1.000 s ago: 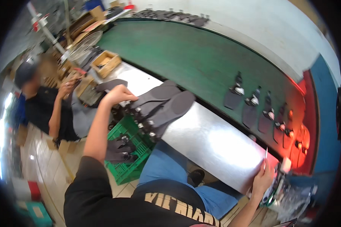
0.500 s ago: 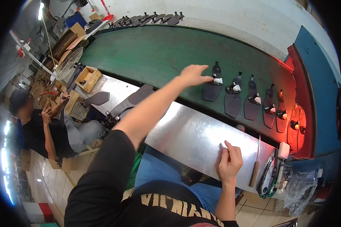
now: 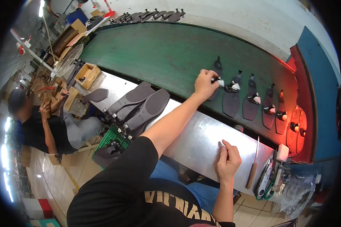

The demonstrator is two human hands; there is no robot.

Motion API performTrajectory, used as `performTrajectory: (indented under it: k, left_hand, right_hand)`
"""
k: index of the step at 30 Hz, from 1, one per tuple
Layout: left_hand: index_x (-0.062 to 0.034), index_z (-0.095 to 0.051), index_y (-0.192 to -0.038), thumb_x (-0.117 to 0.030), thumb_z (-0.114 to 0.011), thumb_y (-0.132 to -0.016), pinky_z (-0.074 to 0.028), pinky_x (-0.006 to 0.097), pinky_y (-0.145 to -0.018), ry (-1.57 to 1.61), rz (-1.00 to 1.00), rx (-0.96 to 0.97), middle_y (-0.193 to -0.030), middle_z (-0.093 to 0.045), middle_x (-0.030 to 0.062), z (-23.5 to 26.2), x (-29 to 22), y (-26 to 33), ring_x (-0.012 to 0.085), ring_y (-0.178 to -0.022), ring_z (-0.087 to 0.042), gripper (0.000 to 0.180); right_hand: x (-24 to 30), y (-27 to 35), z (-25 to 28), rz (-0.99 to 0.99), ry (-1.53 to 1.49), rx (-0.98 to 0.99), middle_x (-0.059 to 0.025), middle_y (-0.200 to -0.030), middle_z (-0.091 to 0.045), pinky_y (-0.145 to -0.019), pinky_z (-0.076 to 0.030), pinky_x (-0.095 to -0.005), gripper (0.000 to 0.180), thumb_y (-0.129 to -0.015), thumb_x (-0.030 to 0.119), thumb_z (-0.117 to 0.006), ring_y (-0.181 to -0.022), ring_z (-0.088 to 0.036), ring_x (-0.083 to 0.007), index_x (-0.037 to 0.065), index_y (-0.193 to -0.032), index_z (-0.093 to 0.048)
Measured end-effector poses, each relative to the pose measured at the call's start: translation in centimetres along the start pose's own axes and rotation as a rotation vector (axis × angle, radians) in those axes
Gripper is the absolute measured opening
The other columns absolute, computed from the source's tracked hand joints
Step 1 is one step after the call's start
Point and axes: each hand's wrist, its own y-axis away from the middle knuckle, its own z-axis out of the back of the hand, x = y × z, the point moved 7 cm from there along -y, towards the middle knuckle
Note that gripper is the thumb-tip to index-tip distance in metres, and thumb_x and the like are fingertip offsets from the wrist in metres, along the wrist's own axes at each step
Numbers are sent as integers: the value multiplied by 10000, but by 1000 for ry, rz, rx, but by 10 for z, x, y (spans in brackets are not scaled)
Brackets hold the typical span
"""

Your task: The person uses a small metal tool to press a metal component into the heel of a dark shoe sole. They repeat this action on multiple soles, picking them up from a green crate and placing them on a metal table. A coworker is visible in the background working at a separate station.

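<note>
My left hand [image 3: 207, 84] reaches over the green conveyor belt [image 3: 151, 49]. Its fingers are closed on the strap of a dark sandal [image 3: 218, 66], beside a white piece at the strap; the hand hides much of the sole. To the right of it, several similar sandals [image 3: 230, 104] with pale pieces at their straps lie in a row. My right hand [image 3: 229, 160] rests above the shiny metal table [image 3: 193, 136], fingers loosely bent, with nothing visible in it. Nearest to that hand is an awl-like tool with a wooden handle [image 3: 251, 176].
Dark sandals [image 3: 153, 106] lie on the table's left part, above a green basket [image 3: 111, 138]. A wooden box [image 3: 88, 77] stands farther left. A utility knife [image 3: 265, 178] lies at the right end. Red light glows by a blue panel [image 3: 326, 109]. Another person [image 3: 53, 125] sits at left.
My left hand has come down and closed on the nearest sandal's strap. My left arm has swung right, uncovering sandals and the green basket. My right hand has hardly moved.
</note>
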Motion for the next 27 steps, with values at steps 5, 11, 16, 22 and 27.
performTrajectory:
  k: [5, 11, 16, 22, 27]
  left_hand:
    - [-36, -653, -951, -75, -711, -745, -513, 286, -711, 241, -133, -240, -972, -618, 62, 68, -9, -11, 165, -782, -635, 217]
    - [4, -671, -1047, 65, -682, -769, -475, 256, -832, 946, 408, 447, -1080, -637, 80, 117, -76, 109, 114, -925, -602, 285]
    - [-8, -701, -955, 82, -703, -721, -443, 370, -979, 1176, 486, 733, -1179, -618, 154, 153, -91, 196, 250, -1125, -584, 250]
    - [-13, -666, -1024, 93, -664, -754, -466, 455, -1005, 1321, 730, 538, -1184, -620, 181, 184, -48, 220, 287, -1114, -607, 290]
    - [-1, -651, -1068, 106, -635, -793, -602, 290, -672, 1298, 819, 512, -1105, -647, 164, 180, -41, 239, 216, -1035, -631, 295]
  right_hand:
    - [-6, -1, -5, -112, -158, 31, -73, -771, -622, -568, -426, -262, 147, -885, 7, -590, -616, -534, -119, -9, -995, -686]
    - [-14, 9, -31, -300, -1115, 163, -157, -1068, -632, -894, -467, -343, 291, -933, 236, -624, -994, -599, -212, -20, -1060, -571]
    - [69, 18, -34, -194, -1276, 305, -217, -1185, -601, -1058, -379, -463, 482, -845, 263, -708, -1225, -520, -365, -60, -1165, -548]
    - [87, 27, -2, -284, -1105, 222, -91, -915, -496, -732, -403, -292, 326, -731, 78, -667, -772, -443, -131, 42, -964, -441]
    - [89, 59, -10, -109, -503, 292, -44, -807, -494, -677, -393, -249, 387, -670, 48, -818, -732, -473, -131, 56, -822, -462]
